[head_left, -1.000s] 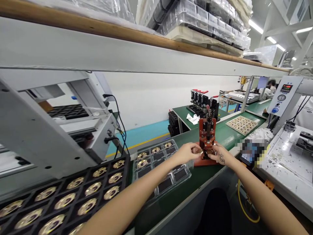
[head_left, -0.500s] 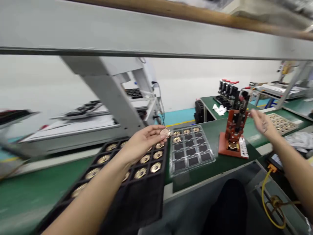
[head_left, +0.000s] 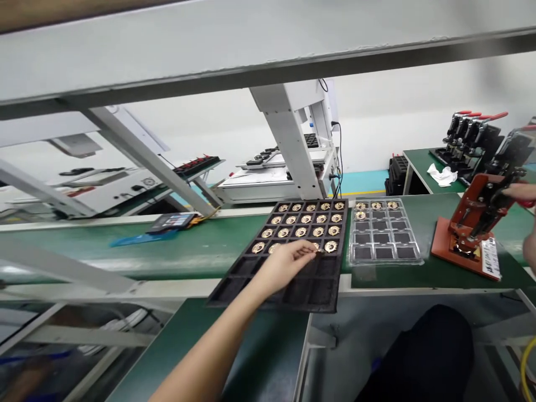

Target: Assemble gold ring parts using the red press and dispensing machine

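Note:
My left hand (head_left: 292, 260) is over the black compartment tray (head_left: 322, 301), its fingertips pinched on a gold ring-shaped part (head_left: 317, 246) in the row nearest me. The fingers partly cover that part. Rows of similar gold parts fill the tray's farther compartments. At the right edge, my right hand (head_left: 528, 223) is partly out of view, its fingers round the red-tipped lever (head_left: 523, 202) of the orange-red toggle press (head_left: 477, 204). A gold part at the press's base is mostly hidden under the clamp.
Between tray and press lies a clear plastic tray (head_left: 355, 254) with several gold parts and dark square inserts. More toggle presses (head_left: 473, 139) and a white cloth (head_left: 443, 175) stand behind. A grey beam (head_left: 268, 50) crosses overhead. A dark device (head_left: 173, 222) lies at left.
The view has swung left. My left hand, earlier holding up a round gold part near the clear tray, is now down at the black tray. My right hand is still by the press.

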The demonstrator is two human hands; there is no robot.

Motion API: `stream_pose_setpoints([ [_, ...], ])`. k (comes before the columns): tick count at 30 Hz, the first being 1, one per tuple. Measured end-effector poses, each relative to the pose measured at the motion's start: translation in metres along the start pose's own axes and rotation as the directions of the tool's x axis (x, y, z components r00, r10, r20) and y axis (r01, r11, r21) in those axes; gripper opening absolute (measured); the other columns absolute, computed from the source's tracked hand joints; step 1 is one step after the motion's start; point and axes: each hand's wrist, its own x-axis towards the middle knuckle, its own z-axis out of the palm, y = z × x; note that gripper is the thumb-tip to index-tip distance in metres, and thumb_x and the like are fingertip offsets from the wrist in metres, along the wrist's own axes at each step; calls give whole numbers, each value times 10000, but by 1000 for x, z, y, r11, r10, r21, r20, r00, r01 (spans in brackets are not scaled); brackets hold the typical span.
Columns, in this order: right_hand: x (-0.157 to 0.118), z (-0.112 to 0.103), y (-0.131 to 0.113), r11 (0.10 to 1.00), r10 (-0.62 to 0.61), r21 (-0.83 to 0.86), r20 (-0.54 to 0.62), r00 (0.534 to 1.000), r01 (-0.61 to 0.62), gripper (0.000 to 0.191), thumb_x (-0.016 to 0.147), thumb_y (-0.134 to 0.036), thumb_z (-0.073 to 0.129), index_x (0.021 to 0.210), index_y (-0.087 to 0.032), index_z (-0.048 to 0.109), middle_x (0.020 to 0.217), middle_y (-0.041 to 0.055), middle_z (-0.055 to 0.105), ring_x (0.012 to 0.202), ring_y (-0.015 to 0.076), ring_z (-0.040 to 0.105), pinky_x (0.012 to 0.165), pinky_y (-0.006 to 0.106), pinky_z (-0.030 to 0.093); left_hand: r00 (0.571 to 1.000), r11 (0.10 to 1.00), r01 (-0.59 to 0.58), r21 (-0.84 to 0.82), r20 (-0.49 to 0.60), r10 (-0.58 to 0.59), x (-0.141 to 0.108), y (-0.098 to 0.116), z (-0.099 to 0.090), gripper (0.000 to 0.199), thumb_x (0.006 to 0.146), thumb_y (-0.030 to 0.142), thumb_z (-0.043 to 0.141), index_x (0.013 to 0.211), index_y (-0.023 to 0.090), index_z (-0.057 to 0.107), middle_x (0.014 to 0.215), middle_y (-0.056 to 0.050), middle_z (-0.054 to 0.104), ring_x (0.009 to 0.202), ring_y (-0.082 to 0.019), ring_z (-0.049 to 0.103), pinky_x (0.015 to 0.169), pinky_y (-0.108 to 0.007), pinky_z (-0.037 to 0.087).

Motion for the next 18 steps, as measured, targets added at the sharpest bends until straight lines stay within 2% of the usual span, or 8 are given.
stream_pose_setpoints([
  [2, -12, 4, 1, 995, -27, 101, 26, 999, 24, 379, 1119, -376, 464, 1143, -199, 798, 1191, 145, 793, 1242, 330, 727, 1131, 547, 535, 997, 993, -57, 107, 60, 50, -6, -3, 21, 210, 985, 363, 612, 1002, 235, 778, 1020, -59, 821, 928, -263, 744, 886, -388, 563],
  [5, -20, 0, 8, 984, -61, 171, 114, 992, 41, 338, 1106, -375, 492, 1246, -215, 754, 1353, 133, 743, 1400, 312, 629, 1247, 533, 444, 981, 966, -173, 192, 118, 152, -10, -10, 42, 206, 983, 282, 602, 979, 227, 801, 1068, -85, 825, 1039, -289, 738, 979, -409, 544],
  [8, -33, -22, 6, 993, -29, 122, 227, 973, 1, 368, 1092, -412, 505, 1367, -272, 706, 1559, 85, 614, 1488, 303, 540, 1298, 508, 378, 953, 940, -264, 216, 207, 220, -6, -16, 45, 241, 983, 247, 586, 949, 230, 824, 1091, -91, 833, 1083, -294, 737, 1030, -416, 536],
  [10, -47, -41, 1, 998, 21, 58, 244, 969, -36, 363, 1075, -437, 525, 1376, -336, 701, 1560, 50, 616, 1455, 308, 573, 1270, 494, 418, 936, 926, -301, 227, 256, 241, 8, -14, 41, 268, 994, 261, 571, 948, 241, 833, 1098, -77, 837, 1078, -286, 743, 1021, -403, 544],
  [12, -63, -55, -6, 994, 108, 9, 229, 967, -113, 346, 1068, -457, 525, 1347, -371, 711, 1446, 43, 697, 1365, 324, 645, 1215, 499, 477, 935, 918, -302, 256, 266, 234, 37, -4, 39, 264, 1000, 279, 575, 1002, 245, 837, 1121, -62, 834, 1085, -275, 742, 1020, -382, 544],
  [14, -78, -63, -12, 977, 208, -16, 250, 946, -211, 347, 1069, -478, 512, 1315, -351, 722, 1325, 53, 748, 1264, 341, 699, 1157, 510, 514, 950, 917, -268, 296, 237, 201, 79, 12, 45, 258, 1003, 279, 588, 1079, 233, 831, 1170, -60, 823, 1105, -260, 736, 1027, -355, 539],
  [16, -91, -69, -15, 959, 276, -29, 311, 909, -281, 366, 1071, -496, 504, 1293, -310, 728, 1294, 58, 756, 1208, 337, 720, 1115, 494, 535, 963, 916, -233, 327, 209, 170, 126, 29, 58, 247, 1006, 260, 602, 1100, 206, 824, 1214, -83, 806, 1140, -255, 724, 1042, -339, 531],
  [18, -106, -76, -15, 953, 296, -51, 356, 886, -298, 371, 1062, -516, 521, 1274, -300, 736, 1296, 47, 762, 1179, 317, 737, 1069, 446, 566, 976, 912, -180, 367, 180, 120, 167, 42, 74, 200, 999, 257, 649, 1071, 165, 811, 1182, -132, 795, 1145, -271, 715, 1043, -369, 536],
])
